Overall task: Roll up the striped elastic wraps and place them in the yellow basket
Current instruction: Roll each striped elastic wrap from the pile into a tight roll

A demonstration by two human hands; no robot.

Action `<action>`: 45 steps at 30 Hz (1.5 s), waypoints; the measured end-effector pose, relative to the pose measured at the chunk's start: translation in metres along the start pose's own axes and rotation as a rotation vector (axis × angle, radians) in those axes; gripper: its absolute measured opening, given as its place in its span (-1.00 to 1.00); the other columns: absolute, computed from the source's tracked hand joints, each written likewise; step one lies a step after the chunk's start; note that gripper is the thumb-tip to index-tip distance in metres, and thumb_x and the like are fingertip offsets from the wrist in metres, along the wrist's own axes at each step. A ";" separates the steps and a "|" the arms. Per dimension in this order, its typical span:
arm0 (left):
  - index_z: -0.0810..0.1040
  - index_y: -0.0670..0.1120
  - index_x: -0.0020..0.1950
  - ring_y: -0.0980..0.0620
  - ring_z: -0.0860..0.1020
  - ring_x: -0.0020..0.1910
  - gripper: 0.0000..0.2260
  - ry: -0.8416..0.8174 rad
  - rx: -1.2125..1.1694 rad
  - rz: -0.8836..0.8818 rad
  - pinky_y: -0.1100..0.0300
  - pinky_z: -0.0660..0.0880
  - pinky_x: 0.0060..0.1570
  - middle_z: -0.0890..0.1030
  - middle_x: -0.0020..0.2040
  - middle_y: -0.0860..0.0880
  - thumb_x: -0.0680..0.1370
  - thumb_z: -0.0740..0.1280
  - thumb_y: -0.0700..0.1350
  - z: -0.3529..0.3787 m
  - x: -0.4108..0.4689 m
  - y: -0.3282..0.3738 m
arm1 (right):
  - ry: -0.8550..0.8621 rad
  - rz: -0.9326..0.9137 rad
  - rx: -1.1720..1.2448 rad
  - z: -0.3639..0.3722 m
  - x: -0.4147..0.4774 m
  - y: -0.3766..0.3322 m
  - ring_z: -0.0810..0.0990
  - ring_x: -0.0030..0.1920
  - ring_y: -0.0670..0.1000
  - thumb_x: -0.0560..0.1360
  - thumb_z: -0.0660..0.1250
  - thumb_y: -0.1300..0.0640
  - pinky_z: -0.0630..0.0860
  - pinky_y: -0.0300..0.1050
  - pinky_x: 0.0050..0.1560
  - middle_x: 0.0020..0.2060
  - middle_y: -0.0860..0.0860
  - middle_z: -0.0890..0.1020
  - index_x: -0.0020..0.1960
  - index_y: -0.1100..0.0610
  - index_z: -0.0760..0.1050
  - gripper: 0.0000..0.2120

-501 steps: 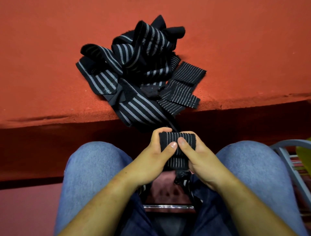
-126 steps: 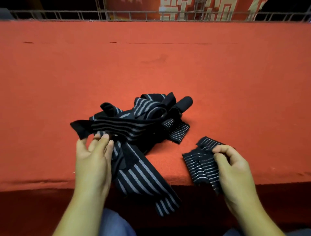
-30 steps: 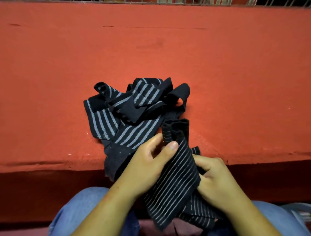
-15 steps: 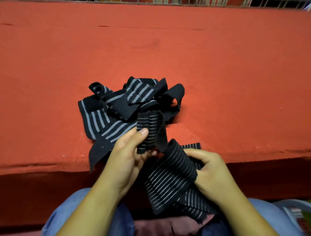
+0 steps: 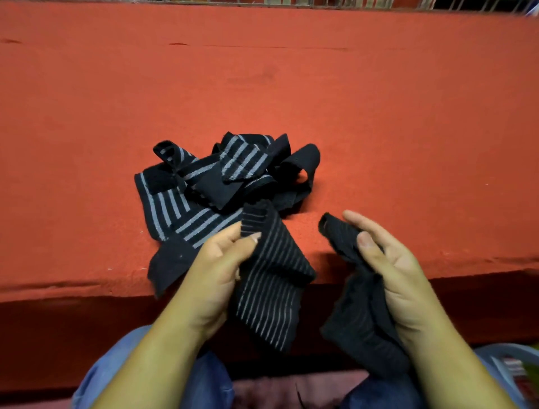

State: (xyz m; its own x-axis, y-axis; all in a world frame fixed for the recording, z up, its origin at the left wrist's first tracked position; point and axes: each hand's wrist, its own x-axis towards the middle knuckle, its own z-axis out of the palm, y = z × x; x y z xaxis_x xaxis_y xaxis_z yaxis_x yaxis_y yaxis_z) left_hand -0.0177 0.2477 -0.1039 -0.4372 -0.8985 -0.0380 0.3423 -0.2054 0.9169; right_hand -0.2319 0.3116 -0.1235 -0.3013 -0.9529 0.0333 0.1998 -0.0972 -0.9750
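Left grip (image 5: 215, 271) pinches the striped wrap (image 5: 271, 280); right grip (image 5: 399, 280) seemingly clasps its end.

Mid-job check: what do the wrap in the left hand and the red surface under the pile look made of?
Wrap, pinched by the left hand: likely knitted elastic fabric, matte black with thin grey stripes; it folds and drapes limply. The dark strip in the right hand looks alike. Red surface: probably felt or short-pile carpet, matte and fuzzy, faintly scuffed, no shine.

A red felt-covered surface (image 5: 379, 116) stretches to a wire railing (image 5: 350, 3), with blue jeans (image 5: 204, 385) below.
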 end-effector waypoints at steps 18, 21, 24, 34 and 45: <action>0.67 0.08 -0.03 0.10 0.66 -0.10 -0.82 -0.175 0.789 0.122 0.15 0.60 -0.03 0.70 -0.11 0.09 0.53 0.52 -0.21 0.004 -0.004 -0.009 | -0.309 0.075 -0.348 0.028 -0.017 0.004 0.72 -0.09 -0.09 0.48 0.51 -0.19 0.56 -0.24 -0.08 -0.13 -0.06 0.75 -0.03 -0.08 0.70 -0.79; 0.67 0.07 0.01 0.00 0.67 -0.07 -0.84 -0.183 0.734 0.093 -0.04 0.60 0.04 0.71 -0.07 0.03 0.54 0.51 -0.19 0.002 -0.002 -0.010 | -0.265 0.060 -0.318 0.026 -0.017 0.003 0.73 -0.13 -0.08 0.49 0.49 -0.04 0.56 -0.25 -0.11 -0.16 -0.04 0.76 -0.06 -0.04 0.72 -0.91; 0.69 0.04 0.07 0.00 0.59 -0.21 -0.82 -0.267 0.495 -0.063 0.13 0.54 -0.18 0.66 -0.16 -0.01 0.49 0.44 -0.12 -0.002 -0.001 -0.010 | -0.228 0.013 -0.333 0.023 -0.014 0.004 0.74 -0.07 -0.07 0.54 0.51 0.09 0.58 -0.22 -0.04 -0.10 -0.01 0.77 0.00 -0.04 0.74 -0.93; 0.70 -0.05 -0.04 0.07 0.65 -0.17 -0.93 -0.077 0.243 0.004 0.27 0.57 -0.14 0.71 -0.09 -0.08 0.50 0.50 -0.10 -0.004 0.002 -0.013 | -0.190 -0.009 -0.438 0.020 -0.015 0.003 0.75 -0.13 0.03 0.56 0.48 0.24 0.64 -0.06 -0.05 -0.16 0.04 0.77 -0.08 0.09 0.71 -0.91; 0.61 -0.09 -0.04 0.11 0.62 -0.23 -0.85 0.034 -0.098 0.063 0.26 0.61 -0.16 0.66 -0.17 -0.02 0.59 0.33 -0.03 -0.010 0.004 -0.001 | -0.053 -0.127 -0.363 0.009 -0.009 -0.003 0.73 0.01 -0.11 0.50 0.44 -0.10 0.57 -0.29 0.02 0.00 -0.11 0.76 0.05 -0.15 0.72 -0.85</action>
State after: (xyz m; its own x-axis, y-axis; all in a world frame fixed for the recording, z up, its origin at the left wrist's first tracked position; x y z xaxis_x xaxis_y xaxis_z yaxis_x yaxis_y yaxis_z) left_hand -0.0112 0.2408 -0.1088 -0.3842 -0.9232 0.0036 0.4484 -0.1832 0.8748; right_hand -0.2215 0.3181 -0.1189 -0.2519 -0.9542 0.1612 -0.1824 -0.1168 -0.9763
